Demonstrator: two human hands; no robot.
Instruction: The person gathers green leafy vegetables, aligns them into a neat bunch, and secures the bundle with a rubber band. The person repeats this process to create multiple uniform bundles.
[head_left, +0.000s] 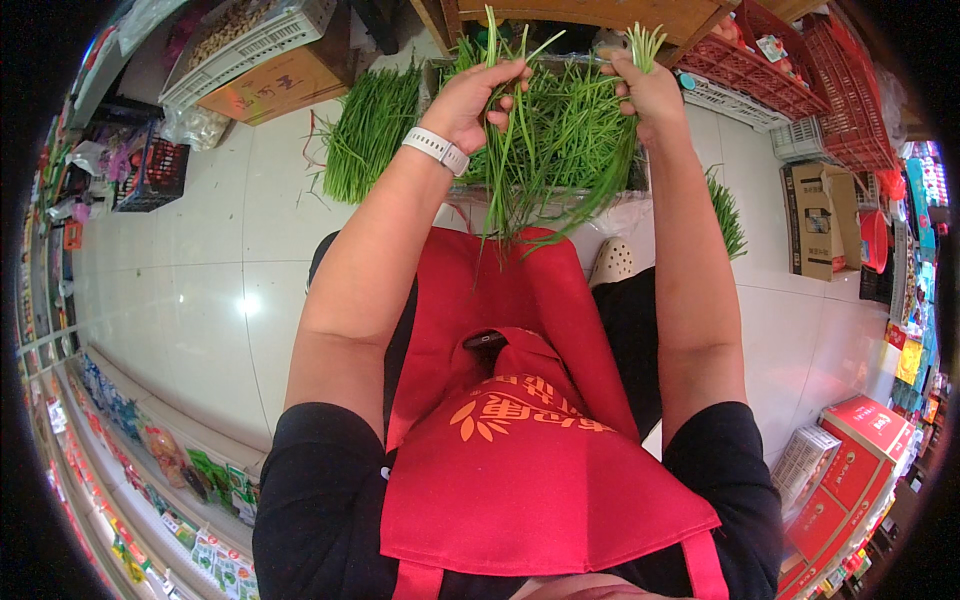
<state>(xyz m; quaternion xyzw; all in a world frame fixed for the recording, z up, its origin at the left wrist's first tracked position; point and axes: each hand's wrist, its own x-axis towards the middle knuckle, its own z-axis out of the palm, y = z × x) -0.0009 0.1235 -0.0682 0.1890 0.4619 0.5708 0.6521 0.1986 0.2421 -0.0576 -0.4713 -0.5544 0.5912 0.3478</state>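
My left hand (480, 101), with a pale watch at the wrist, pinches a few loose stalks of garlic chives (491, 180). Their white ends point away from me and their leaves droop towards my lap. A thicker bunch of chives (646, 46) is gripped in my right hand (649, 94), white ends up, with long leaves trailing down to the left. Beneath both hands is an open box (551, 193) full of loose green chives (581, 112). Left of the box, a big aligned pile of chives (373, 135) lies on the floor.
More chives (724, 214) lie on the floor beyond my right forearm. A cardboard box (821, 221) and red crates (757, 64) stand at right. At upper left, a white crate (247, 56) rests on a carton (259, 90). A wooden table edge (592, 22) is ahead; shelves (150, 480) run along the left.
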